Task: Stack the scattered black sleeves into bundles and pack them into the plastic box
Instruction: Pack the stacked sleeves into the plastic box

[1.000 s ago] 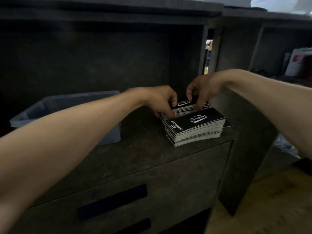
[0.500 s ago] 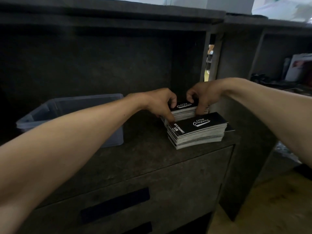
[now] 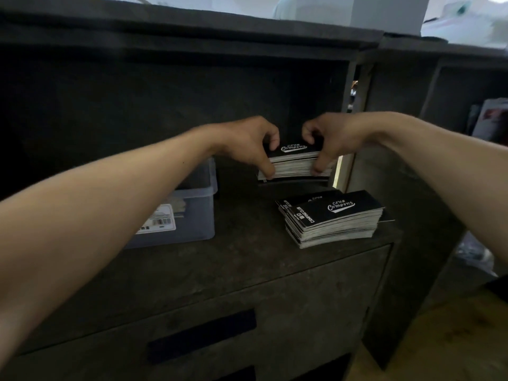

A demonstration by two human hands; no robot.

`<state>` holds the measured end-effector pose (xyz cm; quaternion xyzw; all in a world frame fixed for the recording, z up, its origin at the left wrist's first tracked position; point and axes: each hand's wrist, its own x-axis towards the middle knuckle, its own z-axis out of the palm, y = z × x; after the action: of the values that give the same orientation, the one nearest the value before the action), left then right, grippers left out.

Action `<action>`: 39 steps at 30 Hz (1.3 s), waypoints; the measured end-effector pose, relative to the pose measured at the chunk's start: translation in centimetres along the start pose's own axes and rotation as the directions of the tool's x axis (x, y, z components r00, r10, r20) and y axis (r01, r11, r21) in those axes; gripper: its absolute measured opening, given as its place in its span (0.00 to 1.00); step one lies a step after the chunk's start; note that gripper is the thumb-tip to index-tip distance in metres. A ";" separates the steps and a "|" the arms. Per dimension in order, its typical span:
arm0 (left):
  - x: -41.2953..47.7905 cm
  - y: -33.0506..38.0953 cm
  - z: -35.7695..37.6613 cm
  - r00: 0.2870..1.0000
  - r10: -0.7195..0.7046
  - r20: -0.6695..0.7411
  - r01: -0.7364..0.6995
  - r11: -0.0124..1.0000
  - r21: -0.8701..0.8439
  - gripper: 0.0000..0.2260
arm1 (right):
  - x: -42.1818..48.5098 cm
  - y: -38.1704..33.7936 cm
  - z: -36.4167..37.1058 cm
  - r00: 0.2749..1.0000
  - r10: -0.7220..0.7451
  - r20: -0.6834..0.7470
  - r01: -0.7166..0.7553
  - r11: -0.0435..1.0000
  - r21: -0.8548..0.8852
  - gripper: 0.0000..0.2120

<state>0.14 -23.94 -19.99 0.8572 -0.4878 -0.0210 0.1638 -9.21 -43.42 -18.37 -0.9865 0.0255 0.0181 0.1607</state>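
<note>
Gripped at both ends, rear of the surface [image 3: 233,268]: bundle of black sleeves [image 3: 295,163]. Left hand [image 3: 244,141] and right hand [image 3: 332,138] with fingers [image 3: 271,141] curled over its top, thumbs pressed down its sides. Nearer, second stack [image 3: 332,220]; off left, plastic box [image 3: 196,215].

bundle [image 3: 295,162]: was touching the front stack [image 3: 330,220], now raised off the table [image 3: 247,265] and apart from it | left hand [image 3: 247,144], right hand [image 3: 331,141]: risen with it, grip on its ends
</note>
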 end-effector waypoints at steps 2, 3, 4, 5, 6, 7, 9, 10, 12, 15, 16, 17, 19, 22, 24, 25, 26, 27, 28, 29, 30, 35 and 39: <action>-1.3 -0.9 -1.4 1.000 -0.016 0.020 0.017 0.998 -0.061 0.19 | 0.3 -1.8 -0.1 1.000 -0.028 -0.005 0.028 0.999 0.019 0.22; -1.9 -1.4 -2.1 0.999 -0.030 0.024 0.032 0.996 -0.085 0.19 | 0.5 -2.7 -0.2 0.999 -0.039 -0.013 0.040 0.999 0.018 0.22; -2.5 -1.8 -2.9 0.999 -0.049 0.024 0.051 0.994 -0.094 0.19 | 0.8 -3.7 -0.3 0.998 -0.052 -0.023 0.052 0.999 0.016 0.22; -3.1 -2.2 -3.6 0.997 -0.070 0.014 0.071 0.994 -0.086 0.18 | 1.0 -4.7 -0.4 0.997 -0.065 -0.038 0.066 0.998 0.016 0.22; -3.7 -2.7 -4.4 0.996 -0.087 -0.006 0.087 0.994 -0.063 0.18 | 1.3 -5.7 -0.6 0.995 -0.081 -0.058 0.082 0.997 0.015 0.22; -4.4 -3.2 -5.2 0.994 -0.102 -0.031 0.101 0.994 -0.036 0.18 | 1.6 -6.7 -0.6 0.992 -0.096 -0.081 0.098 0.995 0.017 0.22; -5.8 -4.6 -6.7 0.989 -0.138 -0.055 0.138 0.990 -0.006 0.18 | 2.5 -9.0 -0.4 0.986 -0.123 -0.110 0.128 0.991 0.039 0.23; -6.6 -5.4 -7.3 0.985 -0.165 -0.053 0.165 0.986 0.007 0.18 | 3.1 -10.1 -0.1 0.984 -0.136 -0.113 0.143 0.988 0.054 0.23; -8.3 -7.1 -8.3 0.973 -0.226 -0.043 0.228 0.973 0.040 0.19 | 4.3 -12.3 0.9 0.981 -0.169 -0.097 0.177 0.981 0.081 0.23; -11.1 -9.3 -9.1 0.950 -0.311 -0.021 0.312 0.948 0.061 0.20 | 5.8 -15.4 2.8 0.972 -0.227 -0.060 0.233 0.965 0.119 0.22; -12.0 -10.0 -9.2 0.941 -0.339 -0.012 0.340 0.939 0.050 0.21 | 6.3 -16.4 3.5 0.969 -0.243 -0.050 0.247 0.961 0.127 0.22; -12.9 -10.6 -9.2 0.931 -0.365 -0.006 0.365 0.930 0.038 0.22 | 6.7 -17.3 4.2 0.965 -0.258 -0.043 0.261 0.956 0.131 0.23; -14.3 -11.7 -8.7 0.921 -0.390 -0.002 0.389 0.921 0.028 0.24 | 7.5 -18.8 5.6 0.962 -0.272 -0.024 0.273 0.954 0.122 0.23; -15.0 -13.3 -7.2 0.917 -0.398 0.022 0.397 0.917 0.048 0.24 | 8.4 -19.7 7.8 0.962 -0.271 0.023 0.268 0.960 0.083 0.22; -14.8 -14.6 -5.7 0.919 -0.393 0.032 0.389 0.916 0.097 0.21 | 9.0 -19.6 9.4 0.964 -0.264 0.036 0.264 0.964 0.016 0.22; -14.6 -15.1 -4.9 0.923 -0.384 0.017 0.377 0.914 0.148 0.20 | 9.4 -19.5 10.2 0.964 -0.264 0.023 0.265 0.964 -0.033 0.20; -14.5 -15.7 -4.1 0.931 -0.364 -0.012 0.358 0.909 0.215 0.19 | 9.7 -19.4 11.0 0.963 -0.271 -0.007 0.269 0.959 -0.084 0.18; -14.3 -16.3 -3.5 0.941 -0.335 -0.044 0.333 0.899 0.285 0.18 | 10.0 -19.3 11.7 0.957 -0.287 -0.045 0.280 0.952 -0.128 0.17; -14.3 -16.7 -2.9 0.950 -0.306 -0.064 0.309 0.887 0.342 0.17 | 10.3 -19.2 12.1 0.949 -0.307 -0.075 0.292 0.942 -0.163 0.16; -14.2 -16.9 -2.7 0.954 -0.292 -0.068 0.296 0.878 0.377 0.15 | 10.5 -19.2 12.3 0.942 -0.324 -0.087 0.304 0.934 -0.189 0.15; -14.2 -17.1 -2.6 0.953 -0.297 -0.063 0.297 0.869 0.395 0.14 | 10.6 -19.1 12.4 0.938 -0.335 -0.084 0.312 0.926 -0.212 0.14; -14.5 -17.4 -3.0 0.969 -0.218 -0.114 0.246 0.845 0.476 0.11 | 10.3 -18.9 12.3 0.917 -0.361 -0.167 0.274 0.877 -0.395 0.12; -14.7 -17.6 -2.8 0.947 -0.270 -0.174 0.320 0.830 0.457 0.14 | 10.2 -18.8 12.1 0.924 -0.311 -0.224 0.184 0.873 -0.451 0.16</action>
<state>7.61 -2.53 -24.52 0.9357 -0.3305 0.1190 -0.0338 1.72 -22.23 -24.36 -0.9844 -0.0836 -0.1423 -0.0608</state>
